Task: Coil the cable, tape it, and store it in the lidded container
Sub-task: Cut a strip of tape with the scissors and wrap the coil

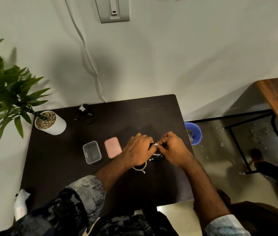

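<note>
Left hand [138, 149] and right hand [172, 147] both pinching white tape [156, 144] around black cable [157, 157], open box [92, 152] sitting left of them

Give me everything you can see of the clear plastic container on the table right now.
The clear rectangular plastic container sits open and upright on the dark brown table, left of both hands. Its walls are transparent with rounded corners and a thicker rim, and the dark tabletop shows through its base. It looks empty, though reflections make that hard to confirm. Its pink rectangular lid lies flat just to its right, apart from it. Nothing touches the container but the table.
</note>
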A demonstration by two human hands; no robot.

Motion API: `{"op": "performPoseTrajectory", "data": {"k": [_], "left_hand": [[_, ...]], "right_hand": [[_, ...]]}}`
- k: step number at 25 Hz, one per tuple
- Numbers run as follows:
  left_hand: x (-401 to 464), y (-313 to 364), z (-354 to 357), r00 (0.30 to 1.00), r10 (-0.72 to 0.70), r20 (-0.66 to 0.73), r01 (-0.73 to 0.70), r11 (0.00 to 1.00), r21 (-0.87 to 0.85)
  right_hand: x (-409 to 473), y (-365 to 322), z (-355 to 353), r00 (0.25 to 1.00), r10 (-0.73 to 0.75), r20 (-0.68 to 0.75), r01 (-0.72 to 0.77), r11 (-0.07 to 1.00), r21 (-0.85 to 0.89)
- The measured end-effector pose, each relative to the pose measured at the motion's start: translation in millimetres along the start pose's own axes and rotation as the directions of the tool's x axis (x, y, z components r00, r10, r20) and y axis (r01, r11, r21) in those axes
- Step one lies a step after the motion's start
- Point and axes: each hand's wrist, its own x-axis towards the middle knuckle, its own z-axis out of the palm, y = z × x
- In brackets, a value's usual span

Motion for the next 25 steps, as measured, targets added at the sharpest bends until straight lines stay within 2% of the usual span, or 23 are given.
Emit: {"op": "performPoseTrajectory", "data": {"k": [4, 8, 10, 13, 15, 19, 23, 25], "left_hand": [[1.4, -0.3, 3.0, 0.998, 0.031, -0.056, -0.029, 0.999, 0.033], [2.4, -0.2, 3.1, 0.995, -0.014, -0.103, 0.006, 0.997, -0.081], [4.0, -3.7, 3.0, 0.994, -0.099, -0.05, 0.09, 0.982, -0.165], [6.1, -7.4, 0.8, 0.974, -0.216, 0.072, 0.227, 0.898, -0.377], [6.4, -9.1, -0.4, 0.969, -0.233, 0.079, 0.244, 0.864, -0.441], [5.0, -12.4, -0.8, 0.966, -0.235, 0.107, 0.257, 0.841, -0.477], [1.6, -15.1, 1.3, 0.965, -0.233, 0.124, 0.264, 0.845, -0.465], [-1.6, -16.8, 2.2, 0.963, -0.226, 0.146, 0.268, 0.85, -0.454]], "right_hand": [[2.5, -2.6, 3.2, 0.997, 0.007, 0.074, -0.002, 0.998, -0.068], [6.2, -1.2, 9.8, 0.998, 0.013, 0.069, -0.004, 0.992, -0.128], [6.0, 1.6, 11.4, 1.0, 0.022, 0.019, -0.02, 0.996, -0.083], [4.7, -1.4, 10.9, 0.996, 0.04, -0.082, -0.04, 0.999, -0.004], [3.2, -6.6, 10.0, 0.992, 0.061, -0.113, -0.057, 0.998, 0.037], [2.2, -9.9, 8.6, 0.995, 0.051, -0.083, -0.044, 0.996, 0.08], [5.9, -12.3, 8.1, 1.0, 0.016, 0.008, -0.016, 1.0, -0.009], [8.9, -16.0, 10.0, 0.998, -0.016, 0.056, 0.022, 0.993, -0.116]]}}
